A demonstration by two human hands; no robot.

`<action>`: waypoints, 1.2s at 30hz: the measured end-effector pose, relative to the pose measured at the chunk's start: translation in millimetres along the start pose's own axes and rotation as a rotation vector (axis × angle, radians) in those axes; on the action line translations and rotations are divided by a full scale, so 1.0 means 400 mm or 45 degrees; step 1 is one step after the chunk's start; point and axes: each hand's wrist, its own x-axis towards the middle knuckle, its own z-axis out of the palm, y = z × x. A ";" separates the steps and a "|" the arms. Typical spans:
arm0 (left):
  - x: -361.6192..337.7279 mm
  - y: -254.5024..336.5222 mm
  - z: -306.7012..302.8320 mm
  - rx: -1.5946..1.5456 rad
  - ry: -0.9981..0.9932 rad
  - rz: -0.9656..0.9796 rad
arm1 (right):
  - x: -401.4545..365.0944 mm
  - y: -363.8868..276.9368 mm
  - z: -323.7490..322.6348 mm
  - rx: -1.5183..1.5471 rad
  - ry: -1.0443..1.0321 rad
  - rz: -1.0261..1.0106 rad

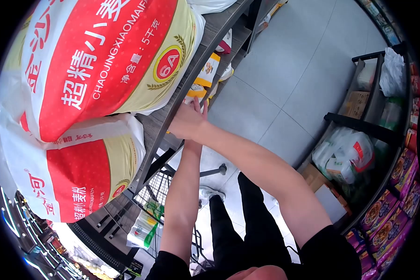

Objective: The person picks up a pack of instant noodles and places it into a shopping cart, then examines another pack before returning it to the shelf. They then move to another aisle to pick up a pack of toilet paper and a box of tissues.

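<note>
My forearms cross below the edge of a dark shelf. My left hand [201, 107] passes beneath my right wrist, and its fingertips show stretched out and spread at a yellow-and-white package [197, 92] on a lower shelf. My right hand [184, 122] is bent in at the wrist, its fingers hidden behind the shelf edge [172, 112]. A larger yellow-and-white box [208, 70] stands just beyond the fingertips. Above, on the upper shelf, big red-and-white flour bags [112, 56] are stacked, one on another [79, 172].
A wire shopping cart [156, 189] holding a green-and-white pack [143, 228] stands beside my left arm. Grey tiled floor [289, 70] runs along the aisle. Opposite, a dark rack [359, 122] holds plastic bags [345, 151] and cartons, with purple packets [382, 219] behind.
</note>
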 end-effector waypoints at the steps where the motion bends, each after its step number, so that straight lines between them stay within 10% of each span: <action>1: 0.009 -0.005 -0.004 0.086 -0.077 0.126 | 0.003 -0.005 0.009 0.001 -0.040 -0.020; 2: 0.021 -0.004 -0.008 -0.513 0.044 -0.052 | 0.006 -0.010 0.017 0.003 -0.079 -0.039; 4: 0.051 -0.019 -0.069 0.512 -0.131 0.220 | -0.007 -0.021 0.089 0.025 0.437 0.428; 7: 0.069 0.016 -0.081 0.070 0.119 -0.099 | -0.057 0.078 0.135 0.314 0.379 -0.333; 15: -0.059 0.148 0.093 0.121 0.437 -0.344 | -0.428 0.110 0.314 0.685 0.065 0.535; 19: -0.251 0.173 0.117 1.062 -0.274 -0.682 | -0.571 0.057 0.357 0.661 -0.636 0.627; 25: -0.671 0.440 0.273 1.127 -0.856 -0.787 | -0.729 -0.017 0.437 0.787 -0.850 0.152; 36: -1.446 0.897 0.135 1.574 0.143 -0.065 | -0.662 -0.413 -0.028 0.707 -0.397 -0.050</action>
